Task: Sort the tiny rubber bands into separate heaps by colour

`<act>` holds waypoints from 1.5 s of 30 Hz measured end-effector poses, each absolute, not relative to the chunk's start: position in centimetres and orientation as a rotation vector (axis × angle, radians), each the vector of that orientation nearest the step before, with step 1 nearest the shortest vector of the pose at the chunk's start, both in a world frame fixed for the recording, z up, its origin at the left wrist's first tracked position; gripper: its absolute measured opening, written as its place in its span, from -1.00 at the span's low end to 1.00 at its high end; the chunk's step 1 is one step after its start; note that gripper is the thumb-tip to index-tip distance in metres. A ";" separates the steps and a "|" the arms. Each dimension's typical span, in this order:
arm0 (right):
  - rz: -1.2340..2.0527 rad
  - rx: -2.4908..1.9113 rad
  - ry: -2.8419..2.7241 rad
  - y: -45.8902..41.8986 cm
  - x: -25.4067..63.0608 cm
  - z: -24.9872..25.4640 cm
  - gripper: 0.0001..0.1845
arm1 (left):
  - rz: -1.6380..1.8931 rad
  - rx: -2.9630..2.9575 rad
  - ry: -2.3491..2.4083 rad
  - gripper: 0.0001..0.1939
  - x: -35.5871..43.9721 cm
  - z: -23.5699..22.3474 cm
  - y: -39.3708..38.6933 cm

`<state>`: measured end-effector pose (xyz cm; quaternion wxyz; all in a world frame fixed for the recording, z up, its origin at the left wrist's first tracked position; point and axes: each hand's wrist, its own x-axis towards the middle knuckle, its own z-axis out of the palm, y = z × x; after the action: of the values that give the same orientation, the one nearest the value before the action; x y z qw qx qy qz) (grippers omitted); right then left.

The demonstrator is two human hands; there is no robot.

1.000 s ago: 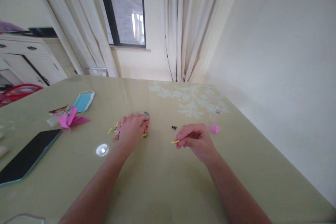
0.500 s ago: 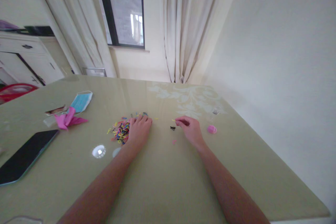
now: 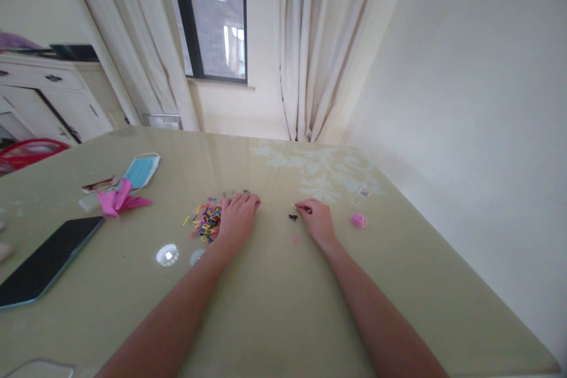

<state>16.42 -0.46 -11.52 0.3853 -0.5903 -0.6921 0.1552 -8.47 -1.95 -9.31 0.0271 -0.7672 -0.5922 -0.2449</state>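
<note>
A heap of small multicoloured rubber bands [image 3: 205,221] lies on the table, partly hidden behind my left hand [image 3: 239,212]. The fingers of that hand are curled and pressed together on the heap's right side; what they hold, if anything, is out of sight. Just beyond its fingertips lies a single yellow band [image 3: 265,201]. My right hand [image 3: 316,218] pinches a yellow rubber band [image 3: 293,205] between thumb and fingers, close above the table. Beside it rest a few black rubber bands [image 3: 293,218], with a small pink piece [image 3: 295,241] nearer to me.
Right of my right hand sits a pink bundle [image 3: 358,221], with a clear piece [image 3: 365,190] behind it. On the left are a phone [image 3: 53,257], a pink folded-paper figure [image 3: 121,199], a blue face mask [image 3: 142,171] and a shiny clear dome [image 3: 167,254]. A wall borders the table's right side.
My right hand has shifted slightly, its fingers now closer together around the yellow band. My left hand has barely moved at the heap. The whole view has shifted a little.
</note>
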 end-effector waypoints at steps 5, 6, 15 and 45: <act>0.386 -1.508 -1.767 -0.4 16.3 -11.7 -0.80 | -1.611 -2.453 -2.004 -0.80 -8.9 -9.2 -1.0; 0.382 -1.509 -1.761 -0.5 16.3 -11.7 -0.80 | -1.780 -2.440 -2.020 -0.78 -9.0 -9.2 -0.9; 0.440 -1.155 -1.624 -3.9 14.1 -7.6 -0.85 | -2.823 -2.478 -1.862 -0.55 -7.9 -6.3 -3.4; 0.191 -0.797 -1.685 -9.0 12.5 -4.1 -0.88 | -2.756 -2.754 -1.736 -0.68 -5.8 -4.9 -6.6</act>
<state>12.45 -9.02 -4.13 0.5923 -0.3426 -0.7246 0.0820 -5.83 -6.56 -4.90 -0.5330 -0.5463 -0.3444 -0.5467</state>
